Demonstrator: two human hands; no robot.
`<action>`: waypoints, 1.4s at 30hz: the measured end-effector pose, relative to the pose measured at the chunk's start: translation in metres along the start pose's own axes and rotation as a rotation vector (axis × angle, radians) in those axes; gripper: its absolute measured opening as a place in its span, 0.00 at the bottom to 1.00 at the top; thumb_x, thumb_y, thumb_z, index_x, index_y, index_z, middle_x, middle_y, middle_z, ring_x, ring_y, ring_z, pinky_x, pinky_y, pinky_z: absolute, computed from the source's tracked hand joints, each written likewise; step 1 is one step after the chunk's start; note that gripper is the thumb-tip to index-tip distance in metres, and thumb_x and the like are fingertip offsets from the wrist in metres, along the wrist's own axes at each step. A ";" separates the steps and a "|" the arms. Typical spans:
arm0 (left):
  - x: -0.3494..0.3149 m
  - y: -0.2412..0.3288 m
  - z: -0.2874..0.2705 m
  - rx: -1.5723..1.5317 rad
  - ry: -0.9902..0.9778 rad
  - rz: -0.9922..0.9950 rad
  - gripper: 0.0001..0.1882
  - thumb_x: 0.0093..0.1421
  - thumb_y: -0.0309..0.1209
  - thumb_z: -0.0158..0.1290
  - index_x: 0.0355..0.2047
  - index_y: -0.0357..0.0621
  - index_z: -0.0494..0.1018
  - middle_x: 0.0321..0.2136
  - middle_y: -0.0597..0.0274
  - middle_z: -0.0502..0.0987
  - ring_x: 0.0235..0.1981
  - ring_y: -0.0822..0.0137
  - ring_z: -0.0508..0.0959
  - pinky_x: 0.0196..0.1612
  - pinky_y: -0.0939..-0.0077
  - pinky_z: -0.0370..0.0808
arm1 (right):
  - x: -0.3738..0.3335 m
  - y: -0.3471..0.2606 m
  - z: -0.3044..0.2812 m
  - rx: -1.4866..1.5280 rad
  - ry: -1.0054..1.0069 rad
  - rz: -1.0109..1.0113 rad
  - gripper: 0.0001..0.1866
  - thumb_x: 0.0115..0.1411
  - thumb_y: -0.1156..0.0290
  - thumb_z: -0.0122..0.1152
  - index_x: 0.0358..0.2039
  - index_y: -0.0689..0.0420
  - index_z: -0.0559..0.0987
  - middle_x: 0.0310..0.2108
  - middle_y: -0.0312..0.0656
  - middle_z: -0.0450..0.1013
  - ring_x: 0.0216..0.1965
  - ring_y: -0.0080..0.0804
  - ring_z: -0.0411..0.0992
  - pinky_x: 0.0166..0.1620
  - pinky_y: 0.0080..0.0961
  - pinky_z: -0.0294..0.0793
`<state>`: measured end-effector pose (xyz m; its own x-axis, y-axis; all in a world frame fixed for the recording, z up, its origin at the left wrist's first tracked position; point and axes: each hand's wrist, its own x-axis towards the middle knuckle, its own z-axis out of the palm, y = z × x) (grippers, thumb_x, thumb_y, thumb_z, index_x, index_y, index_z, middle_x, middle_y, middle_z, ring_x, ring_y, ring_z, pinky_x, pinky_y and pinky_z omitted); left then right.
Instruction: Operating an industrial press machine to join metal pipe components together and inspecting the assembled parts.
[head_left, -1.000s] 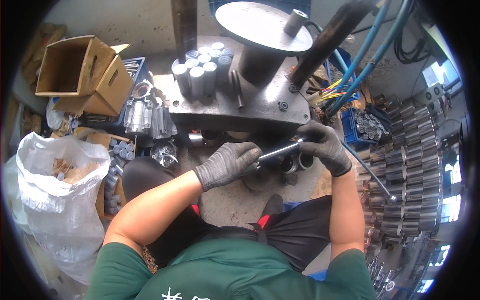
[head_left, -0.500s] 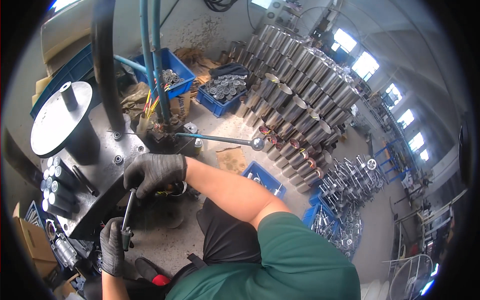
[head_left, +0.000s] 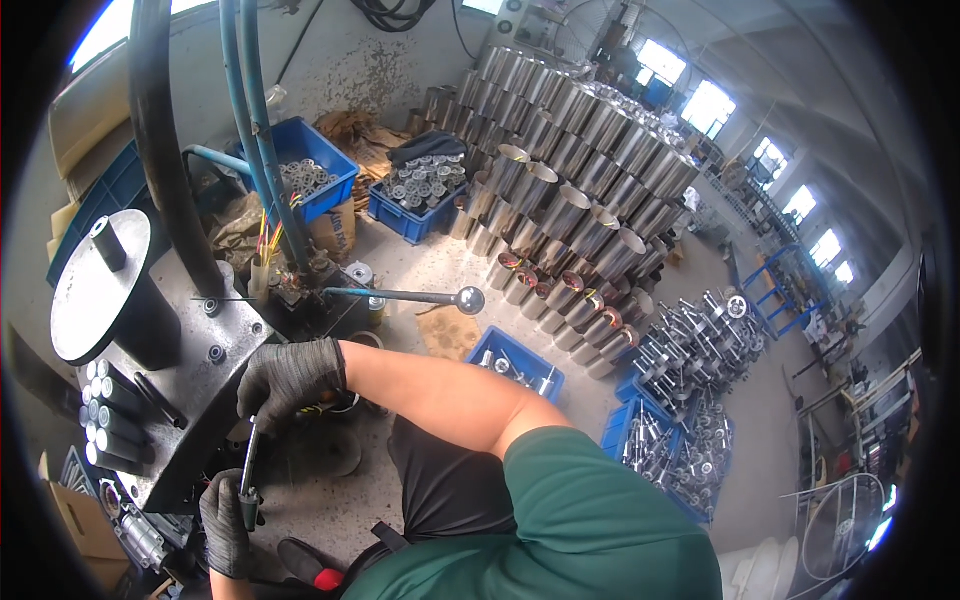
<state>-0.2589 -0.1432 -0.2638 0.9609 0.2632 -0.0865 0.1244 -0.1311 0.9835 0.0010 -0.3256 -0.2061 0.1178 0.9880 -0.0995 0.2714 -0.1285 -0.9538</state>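
Both hands wear grey gloves. My right hand (head_left: 290, 380) is closed at the upper end of a slim metal rod (head_left: 252, 455), beside the front edge of the metal press table. Below it, my left hand (head_left: 225, 530) wraps round the rod's lower end, where a dark greenish cylindrical piece (head_left: 249, 509) shows. The rod stands nearly upright, leaning slightly. My right fingertips are partly hidden by the glove's back. Close to the hands is the metal table (head_left: 190, 335), bearing a large round metal disc (head_left: 105, 285) and several stacked grey cylinders (head_left: 118, 415).
A lever with a ball knob (head_left: 470, 300) juts out above my right forearm. Blue bins of metal parts (head_left: 415, 215) stand on the floor. Beyond are stacked steel cylinders (head_left: 570, 150) and piled shafts (head_left: 700, 345). A cardboard box (head_left: 90, 525) sits at lower left.
The whole view has shifted a little, so the surroundings sit further left. Both hands keep hold of the rod and appear slightly lower in the picture.
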 end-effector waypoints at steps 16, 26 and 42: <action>-0.009 0.002 -0.009 0.164 0.022 -0.011 0.28 0.76 0.50 0.45 0.41 0.35 0.80 0.25 0.62 0.77 0.23 0.72 0.77 0.28 0.75 0.74 | -0.002 0.011 0.024 -0.138 0.099 -0.188 0.18 0.56 0.68 0.77 0.43 0.64 0.85 0.39 0.49 0.82 0.43 0.37 0.82 0.47 0.33 0.81; -0.009 0.015 -0.016 0.358 -0.011 -0.030 0.27 0.76 0.49 0.45 0.47 0.35 0.80 0.30 0.50 0.83 0.33 0.59 0.86 0.41 0.64 0.81 | -0.007 -0.005 0.034 -0.069 0.164 -0.120 0.13 0.56 0.72 0.76 0.42 0.62 0.85 0.35 0.41 0.81 0.37 0.26 0.79 0.41 0.27 0.78; -0.001 0.005 -0.017 0.220 -0.089 -0.118 0.25 0.78 0.48 0.46 0.49 0.35 0.78 0.29 0.57 0.81 0.32 0.68 0.84 0.40 0.70 0.81 | -0.007 -0.003 0.042 0.174 0.194 0.230 0.19 0.72 0.61 0.61 0.54 0.64 0.80 0.30 0.36 0.78 0.25 0.21 0.79 0.28 0.17 0.77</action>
<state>-0.2636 -0.1279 -0.2563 0.9534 0.2046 -0.2216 0.2781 -0.3122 0.9084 -0.0410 -0.3288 -0.2144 0.3413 0.8979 -0.2780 0.0516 -0.3132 -0.9483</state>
